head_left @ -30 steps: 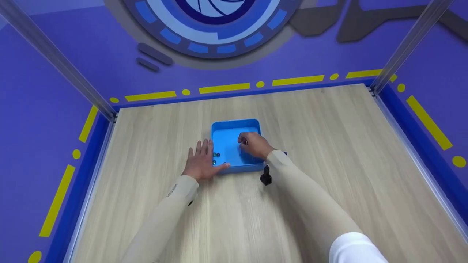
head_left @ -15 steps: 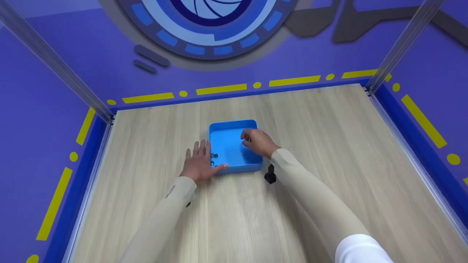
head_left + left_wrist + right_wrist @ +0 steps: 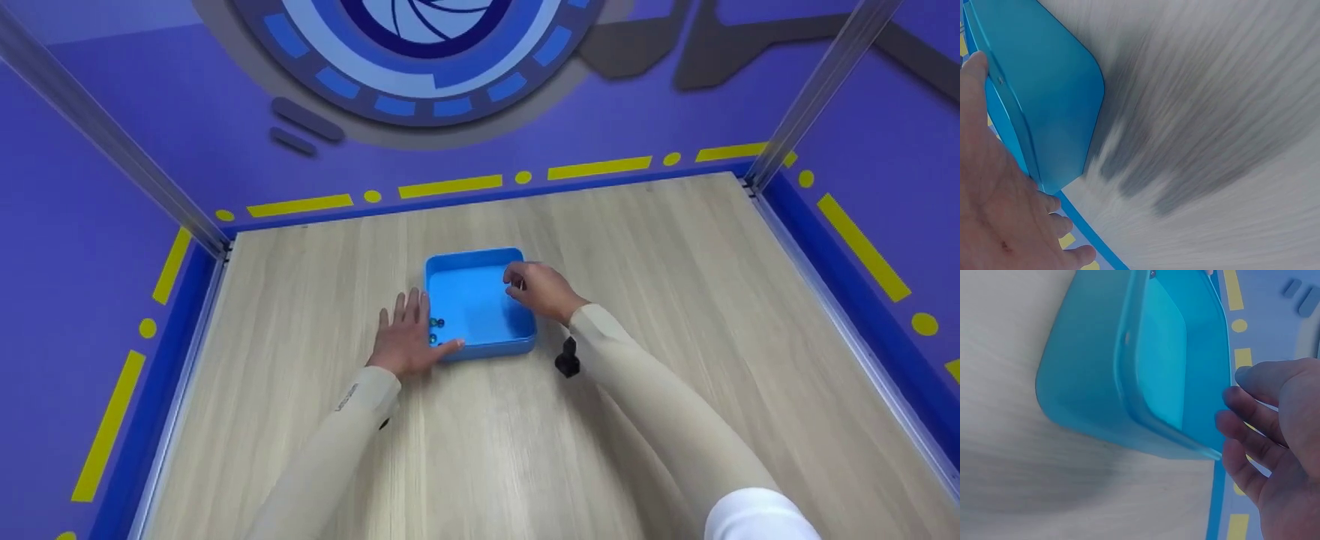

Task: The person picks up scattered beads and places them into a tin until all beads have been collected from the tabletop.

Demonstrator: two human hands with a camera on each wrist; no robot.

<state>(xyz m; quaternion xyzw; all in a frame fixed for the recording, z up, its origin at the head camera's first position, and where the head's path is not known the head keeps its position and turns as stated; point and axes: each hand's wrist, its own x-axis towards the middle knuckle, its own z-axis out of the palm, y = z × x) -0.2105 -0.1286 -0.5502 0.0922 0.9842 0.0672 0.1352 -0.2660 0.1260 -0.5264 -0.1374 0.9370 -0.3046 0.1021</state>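
A blue rectangular tray rests on the wooden table. Small dark, glossy balls that look like marbles lie in its near left corner. My left hand is spread flat along the left side, its thumb reaching over the near left corner; in the left wrist view the thumb lies at the rim. Above the right rim is my right hand, fingers loosely bent. The right wrist view shows its thumb and fingertips slightly apart, with nothing visible between them.
The light wooden tabletop surrounds the tray. Purple panels with yellow dashes stand at the back and both sides, joined by metal posts. A small black piece hangs beneath the right sleeve.
My right hand has drawn back to the right, from over the tray's inside to its right rim. The left hand keeps its place at the tray, and the head view has shifted slightly.
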